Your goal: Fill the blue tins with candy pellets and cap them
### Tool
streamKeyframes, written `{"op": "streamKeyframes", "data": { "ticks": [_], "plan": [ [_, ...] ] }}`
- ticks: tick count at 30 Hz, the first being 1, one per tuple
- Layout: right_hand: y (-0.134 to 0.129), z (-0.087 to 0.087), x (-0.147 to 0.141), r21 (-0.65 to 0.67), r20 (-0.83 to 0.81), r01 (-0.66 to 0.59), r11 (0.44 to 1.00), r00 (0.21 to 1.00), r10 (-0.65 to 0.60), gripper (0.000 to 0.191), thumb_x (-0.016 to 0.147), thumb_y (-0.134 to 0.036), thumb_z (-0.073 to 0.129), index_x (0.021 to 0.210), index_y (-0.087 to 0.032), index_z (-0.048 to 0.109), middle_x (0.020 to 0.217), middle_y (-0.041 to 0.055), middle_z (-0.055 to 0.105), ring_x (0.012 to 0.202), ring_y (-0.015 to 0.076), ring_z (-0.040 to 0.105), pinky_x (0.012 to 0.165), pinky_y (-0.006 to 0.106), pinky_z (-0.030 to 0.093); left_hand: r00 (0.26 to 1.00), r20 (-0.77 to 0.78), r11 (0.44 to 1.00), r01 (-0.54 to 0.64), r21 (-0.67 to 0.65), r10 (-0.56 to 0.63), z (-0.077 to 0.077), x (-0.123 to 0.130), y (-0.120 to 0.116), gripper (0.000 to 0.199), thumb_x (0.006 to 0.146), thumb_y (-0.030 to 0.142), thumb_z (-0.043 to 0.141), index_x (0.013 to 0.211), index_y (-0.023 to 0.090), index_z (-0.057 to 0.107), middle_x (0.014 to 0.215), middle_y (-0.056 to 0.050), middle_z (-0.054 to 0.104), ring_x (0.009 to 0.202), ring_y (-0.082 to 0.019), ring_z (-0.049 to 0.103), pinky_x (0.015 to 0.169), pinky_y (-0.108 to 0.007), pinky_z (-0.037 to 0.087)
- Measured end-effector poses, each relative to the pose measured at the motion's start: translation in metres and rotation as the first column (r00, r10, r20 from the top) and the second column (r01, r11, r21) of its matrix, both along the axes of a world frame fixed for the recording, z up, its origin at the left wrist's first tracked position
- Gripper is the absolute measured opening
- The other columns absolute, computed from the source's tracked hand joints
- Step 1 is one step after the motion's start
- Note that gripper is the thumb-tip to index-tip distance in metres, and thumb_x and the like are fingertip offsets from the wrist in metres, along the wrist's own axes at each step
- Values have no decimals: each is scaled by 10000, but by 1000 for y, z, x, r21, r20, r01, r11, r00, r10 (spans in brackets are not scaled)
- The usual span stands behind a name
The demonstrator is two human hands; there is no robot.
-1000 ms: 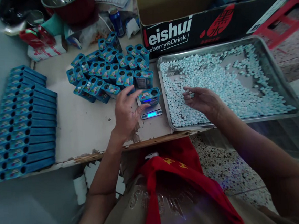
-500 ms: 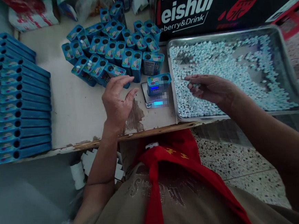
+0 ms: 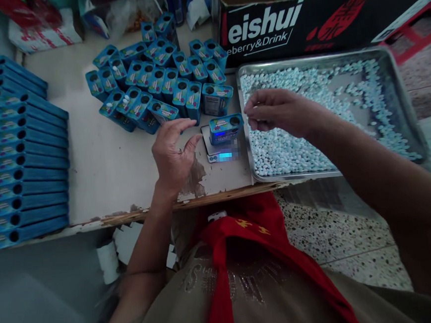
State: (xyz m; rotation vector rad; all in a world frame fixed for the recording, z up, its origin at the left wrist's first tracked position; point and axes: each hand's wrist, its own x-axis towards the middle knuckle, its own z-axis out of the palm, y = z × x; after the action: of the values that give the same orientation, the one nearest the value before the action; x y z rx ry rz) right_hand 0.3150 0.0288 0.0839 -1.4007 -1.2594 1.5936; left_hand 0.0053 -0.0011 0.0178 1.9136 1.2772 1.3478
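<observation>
A blue container (image 3: pixel 226 129) with a dark round hole in its top stands on a small digital scale (image 3: pixel 212 152) with a lit display. Left of the scale, my left hand (image 3: pixel 173 152) hovers with thumb and fingers curved apart, holding nothing. My right hand (image 3: pixel 277 112) is over the left side of a metal tray (image 3: pixel 341 172) of small pale candies (image 3: pixel 292 148). Its fingertips are pinched together, just right of the container and apart from it. Pale candies showed in these fingers a moment ago; now the fingers mostly hide them.
Several blue containers (image 3: pixel 157 79) stand grouped behind the scale, a few with candies on top. Stacked rows of more containers (image 3: pixel 25 161) lie at the left. A black carton (image 3: pixel 264 28) stands behind the tray. The worn wooden table edge (image 3: pixel 203 200) runs in front of me.
My right hand has moved left from above the tray's candies toward the container on the scale. My left hand keeps its open shape by the scale. The view has shifted slightly.
</observation>
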Motion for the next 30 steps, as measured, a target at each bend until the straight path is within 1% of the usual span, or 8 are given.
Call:
{"op": "streamKeyframes", "data": {
  "ticks": [4, 8, 11, 14, 17, 22, 26, 30],
  "plan": [
    [20, 1, -12, 238, 261, -219, 946, 953, 155, 248, 895, -176, 987, 873, -255, 753, 705, -48, 642, 727, 154, 612, 724, 282, 490, 1000, -12, 999, 25, 36, -25, -5, -3, 3, 217, 1071, 453, 914, 1260, 354, 874, 1333, -60, 850, 1360, -333, 791, 1309, -533, 614],
    [31, 2, -21, 326, 412, -306, 894, 898, 157, 214, 878, -227, 974, 836, -271, 769, 707, -30, 635, 864, 209, 714, 837, 323, 504, 999, -16, 999, 45, 24, -45, -9, -11, 6, 266, 1045, 449, 942, 1285, 358, 873, 1371, -66, 840, 1391, -349, 781, 1318, -541, 609],
    [34, 2, -25, 334, 402, -272, 902, 907, 125, 210, 852, -230, 988, 872, -281, 785, 718, -13, 633, 933, 251, 745, 848, 342, 511, 1000, -2, 999, 12, -34, -13, -12, -15, 8, 338, 985, 472, 992, 1277, 351, 870, 1388, -70, 829, 1401, -361, 768, 1315, -539, 619],
    [36, 1, -25, 325, 365, -212, 922, 927, 84, 273, 806, -150, 1000, 899, -282, 781, 727, -8, 619, 1008, 281, 753, 868, 352, 530, 999, 26, 996, -30, -81, 33, -15, -16, 9, 408, 917, 462, 1045, 1264, 341, 869, 1404, -77, 806, 1385, -367, 763, 1298, -536, 637],
    [38, -3, -24, 320, 312, -160, 934, 948, 55, 325, 779, -38, 979, 884, -261, 766, 736, -5, 618, 1058, 286, 745, 904, 351, 548, 998, 39, 994, -44, -99, 48, -19, -18, 9, 437, 884, 440, 1070, 1255, 329, 868, 1441, -88, 776, 1343, -365, 771, 1267, -530, 660],
    [40, -5, -24, 284, 321, -177, 942, 944, 81, 372, 746, 121, 881, 818, -227, 770, 722, -3, 659, 1038, 265, 729, 911, 327, 552, 997, 51, 993, -44, -105, 50, -26, -21, 9, 481, 858, 436, 1088, 1269, 317, 867, 1479, -95, 762, 1268, -344, 780, 1239, -514, 679],
    [34, 13, -24, 273, 278, -97, 957, 960, 18, 408, 750, 194, 819, 822, -207, 808, 699, -21, 662, 939, 225, 723, 852, 299, 557, 999, 34, 994, -21, -107, 25, -27, -22, 9, 474, 876, 431, 1071, 1286, 313, 864, 1488, -97, 760, 1239, -333, 792, 1237, -513, 681],
    [25, 35, -11, 227, 383, -71, 971, 924, -21, 366, 796, 217, 843, 805, -149, 851, 695, 10, 709, 730, 133, 606, 676, 249, 488, 998, 55, 991, -19, -130, 26, -20, -19, 9, 445, 857, 396, 1083, 1240, 320, 870, 1416, -82, 783, 1251, -335, 792, 1248, -511, 677]
  ]
}}
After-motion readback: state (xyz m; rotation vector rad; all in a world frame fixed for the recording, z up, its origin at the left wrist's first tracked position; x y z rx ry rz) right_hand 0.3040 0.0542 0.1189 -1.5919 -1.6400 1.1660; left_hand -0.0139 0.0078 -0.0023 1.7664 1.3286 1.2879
